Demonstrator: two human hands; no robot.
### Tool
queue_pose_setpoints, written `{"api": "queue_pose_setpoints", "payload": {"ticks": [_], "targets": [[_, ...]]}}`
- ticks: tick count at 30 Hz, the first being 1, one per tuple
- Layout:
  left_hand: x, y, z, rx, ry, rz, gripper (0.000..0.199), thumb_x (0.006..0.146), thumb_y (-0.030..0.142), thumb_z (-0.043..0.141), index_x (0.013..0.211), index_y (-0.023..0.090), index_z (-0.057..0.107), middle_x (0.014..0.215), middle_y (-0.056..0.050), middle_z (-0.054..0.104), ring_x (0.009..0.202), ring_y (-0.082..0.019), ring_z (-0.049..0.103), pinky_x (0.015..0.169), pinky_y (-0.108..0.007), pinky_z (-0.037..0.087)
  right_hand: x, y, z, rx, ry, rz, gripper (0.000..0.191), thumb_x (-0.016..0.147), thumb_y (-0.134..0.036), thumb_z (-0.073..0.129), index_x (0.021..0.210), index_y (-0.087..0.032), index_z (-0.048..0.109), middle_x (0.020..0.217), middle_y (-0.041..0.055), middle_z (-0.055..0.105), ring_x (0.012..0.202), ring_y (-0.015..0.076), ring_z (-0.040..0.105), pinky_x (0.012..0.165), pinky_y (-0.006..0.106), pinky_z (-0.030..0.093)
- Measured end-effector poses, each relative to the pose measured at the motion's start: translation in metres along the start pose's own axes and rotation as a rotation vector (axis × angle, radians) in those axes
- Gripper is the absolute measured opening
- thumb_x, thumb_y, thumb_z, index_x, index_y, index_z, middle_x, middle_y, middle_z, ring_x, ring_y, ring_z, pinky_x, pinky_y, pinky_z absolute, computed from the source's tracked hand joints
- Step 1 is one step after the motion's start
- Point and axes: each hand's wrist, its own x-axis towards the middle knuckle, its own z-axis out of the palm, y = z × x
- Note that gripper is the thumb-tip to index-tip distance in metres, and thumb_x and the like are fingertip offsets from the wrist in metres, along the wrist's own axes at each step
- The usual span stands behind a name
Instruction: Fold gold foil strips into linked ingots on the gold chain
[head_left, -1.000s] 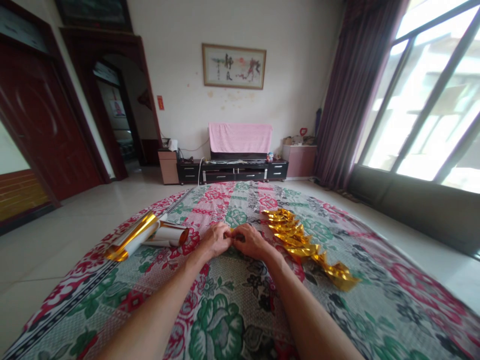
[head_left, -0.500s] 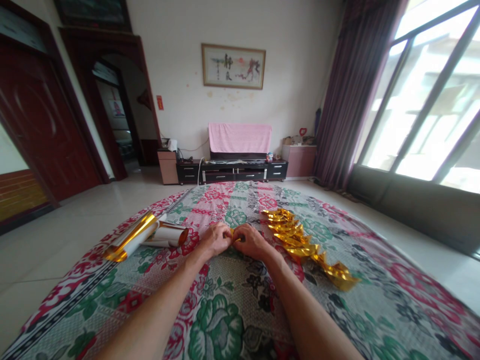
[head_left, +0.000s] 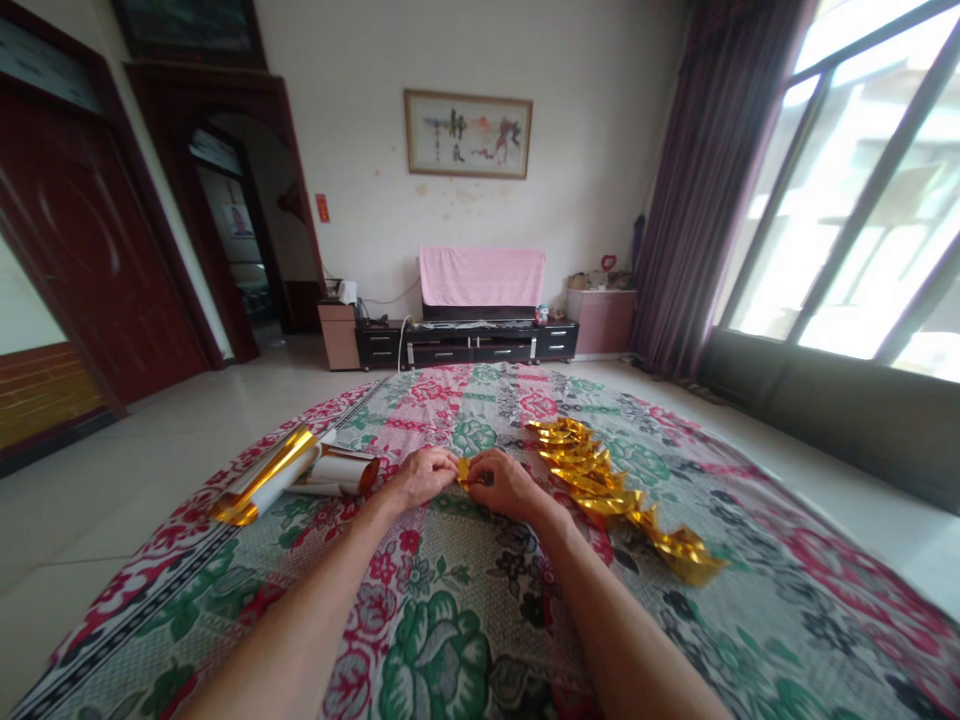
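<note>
Between my two hands, over the middle of the patterned cloth point(head_left: 442, 650), is a small piece of gold foil paper point(head_left: 464, 470), mostly covered by the fingers. My left hand point(head_left: 426, 476) pinches its left side, fingers pressed together. On the right side, the curled fingers of my right hand point(head_left: 504, 482) grip the same piece. Right of my hands lies a slanting row of several folded gold paper ingots point(head_left: 600, 475), overlapping one another. Two rolls of gold-and-white foil paper, a longer roll point(head_left: 270, 477) and a shorter roll point(head_left: 334, 470), rest to the left.
The floral cloth covers a round-edged surface in front of me. Beyond it stand a low black TV cabinet point(head_left: 480, 345) and a pink cloth point(head_left: 482, 276) draped over a screen. A purple curtain point(head_left: 682, 200) hangs beside the window at right.
My left hand has shifted slightly left, so a gap has opened between my hands and more of the gold paper shows. The ingots and rolls stay where they were.
</note>
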Motion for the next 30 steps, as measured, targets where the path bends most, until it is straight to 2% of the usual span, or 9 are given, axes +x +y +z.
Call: {"api": "queue_pose_setpoints", "payload": {"ticks": [5,11,22,26,30], "targets": [[0.001,0.002,0.005,0.038,0.036,0.005,0.014,0.066,0.012,0.053,0.063,0.017,0.066,0.087,-0.001,0.068,0.081,-0.013,0.062,0.074,-0.021,0.047,0.000,-0.001,-0.001,-0.003,-0.009,0.017,0.014,0.064,-0.017,0.059,0.070,-0.020,0.071,0.087,0.0026,0.067,0.084,0.0169,0.058,0.078,0.025,0.044],[0.003,0.003,0.011,0.157,0.101,0.018,0.015,0.064,0.008,0.053,0.056,0.017,0.063,0.086,-0.002,0.068,0.082,-0.014,0.061,0.076,-0.023,0.048,0.000,0.000,0.000,-0.011,-0.014,0.017,0.015,0.063,-0.015,0.057,0.068,-0.021,0.070,0.087,0.0021,0.067,0.084,0.0165,0.058,0.079,0.025,0.044],[0.005,-0.007,0.016,0.177,0.098,0.057,0.013,0.063,0.007,0.051,0.059,0.016,0.060,0.081,-0.003,0.065,0.082,-0.014,0.058,0.078,-0.026,0.046,0.001,0.008,0.005,-0.013,-0.011,-0.023,0.016,0.064,-0.017,0.056,0.070,-0.021,0.071,0.088,0.0009,0.067,0.084,0.0153,0.058,0.079,0.023,0.043],[0.006,-0.007,0.015,0.138,0.095,0.029,0.012,0.062,0.009,0.055,0.069,0.016,0.062,0.083,-0.003,0.064,0.082,-0.014,0.058,0.079,-0.026,0.046,0.001,0.006,0.004,-0.011,-0.023,-0.015,0.017,0.065,-0.017,0.055,0.071,-0.022,0.071,0.088,0.0004,0.067,0.084,0.0147,0.058,0.079,0.023,0.042],[0.006,-0.007,0.013,0.116,0.065,0.012,0.017,0.061,0.005,0.053,0.067,0.017,0.063,0.085,-0.002,0.064,0.085,-0.014,0.058,0.082,-0.025,0.046,0.000,0.006,0.004,-0.019,-0.019,0.001,0.016,0.066,-0.018,0.056,0.070,-0.022,0.070,0.088,0.0000,0.067,0.085,0.0148,0.058,0.079,0.023,0.042]]}}
